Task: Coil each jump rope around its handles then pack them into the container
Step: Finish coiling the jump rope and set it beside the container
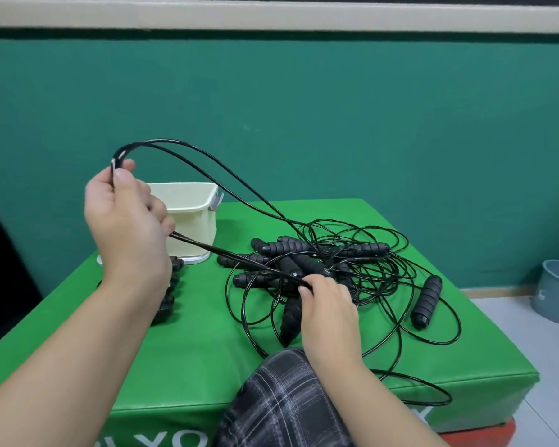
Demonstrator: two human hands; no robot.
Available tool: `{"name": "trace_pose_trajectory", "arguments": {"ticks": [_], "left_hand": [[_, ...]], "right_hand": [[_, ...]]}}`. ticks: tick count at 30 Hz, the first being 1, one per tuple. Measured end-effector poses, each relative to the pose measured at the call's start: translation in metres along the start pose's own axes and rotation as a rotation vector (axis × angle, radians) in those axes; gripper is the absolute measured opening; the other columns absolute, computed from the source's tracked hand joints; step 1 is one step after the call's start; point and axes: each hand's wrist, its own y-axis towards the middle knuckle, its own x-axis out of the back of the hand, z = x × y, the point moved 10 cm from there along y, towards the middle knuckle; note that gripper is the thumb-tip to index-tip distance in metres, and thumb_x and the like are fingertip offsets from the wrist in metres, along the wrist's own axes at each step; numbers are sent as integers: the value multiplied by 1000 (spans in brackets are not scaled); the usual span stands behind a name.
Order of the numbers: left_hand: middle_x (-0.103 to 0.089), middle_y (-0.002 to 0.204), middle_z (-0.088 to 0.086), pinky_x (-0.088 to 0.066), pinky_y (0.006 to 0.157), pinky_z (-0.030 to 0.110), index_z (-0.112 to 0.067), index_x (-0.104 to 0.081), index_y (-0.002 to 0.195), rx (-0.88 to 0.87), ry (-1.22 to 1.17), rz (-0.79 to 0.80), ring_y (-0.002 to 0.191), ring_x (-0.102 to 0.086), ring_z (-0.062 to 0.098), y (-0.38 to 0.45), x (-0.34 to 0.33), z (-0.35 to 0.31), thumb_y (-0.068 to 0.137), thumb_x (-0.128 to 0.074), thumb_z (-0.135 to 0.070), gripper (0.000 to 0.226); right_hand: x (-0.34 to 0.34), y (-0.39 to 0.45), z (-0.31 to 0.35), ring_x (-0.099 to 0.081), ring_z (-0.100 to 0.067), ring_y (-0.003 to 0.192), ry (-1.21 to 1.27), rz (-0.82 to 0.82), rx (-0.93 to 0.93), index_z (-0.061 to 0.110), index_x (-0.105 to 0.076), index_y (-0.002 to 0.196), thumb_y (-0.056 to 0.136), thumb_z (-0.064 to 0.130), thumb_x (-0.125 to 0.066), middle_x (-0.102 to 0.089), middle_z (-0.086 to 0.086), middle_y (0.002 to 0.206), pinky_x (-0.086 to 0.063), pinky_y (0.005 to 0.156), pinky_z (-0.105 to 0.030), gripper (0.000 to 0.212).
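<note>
Snagging judged likeliest: doubled rope (207, 162) runs into tangled pile (336, 269) right of container (188, 214); further pull could drag neighbouring handles (426, 301) off tabletop (191, 343). Rope pinched by left hand (123, 214) in front of container, same strands gripped by right hand (326, 304) at pile's near edge. Cord thin, glossy, springy; handles ribbed, matte black. Container cream plastic, rigid.

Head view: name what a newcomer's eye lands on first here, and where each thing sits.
First comes the tangled pile of black jump ropes with ribbed handles, heaped at the middle and right of the green mat. Next, the left hand holds a doubled loop of cord high, while the right hand pinches the same strands at the pile. Behind the left hand stands a cream container.
</note>
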Motion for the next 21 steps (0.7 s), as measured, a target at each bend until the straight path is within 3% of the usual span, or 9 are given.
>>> {"name": "trace_pose_trajectory", "arguments": {"ticks": [9,13,15,18,21], "left_hand": [[-35,58,-9,-21,38,19,-19,-44,101,61,77,80,41,-23,6,7,9,8,99,-32,-12,14],[-33,65,-3,-22,37,17,-31,-38,119,96,239,150,41,-25,5,4,12,18,95,-36,-7,34],[-34,60,-7,-24,37,17,-37,-48,109,84,336,248,41,-26,5,0,5,21,97,-40,-14,27],[-41,46,-18,-28,47,22,-33,-63,90,79,501,375,49,-32,8,-9,-9,23,97,-46,-28,20],[-55,60,-32,-35,62,27,-31,-66,95,86,563,512,59,-47,-6,-24,-30,22,89,-49,-47,24]], "right_hand": [[-15,14,-25,-50,-18,113,-58,149,27,23,-56,125,102,19,-38,-57,3,123,-40,90,-30,30],[14,23,-23,-54,-18,107,40,48,45,23,-63,121,100,20,-44,-65,2,116,-40,84,-28,29],[37,32,-16,-56,-18,105,90,-15,55,21,-64,120,99,21,-45,-66,2,115,-42,85,-28,28],[73,48,7,-57,-17,101,105,-105,134,19,-66,117,99,23,-47,-66,3,110,-40,82,-25,26],[102,59,40,-56,-20,94,123,-123,246,16,-66,113,100,24,-47,-65,1,98,-39,77,-28,25]]}}
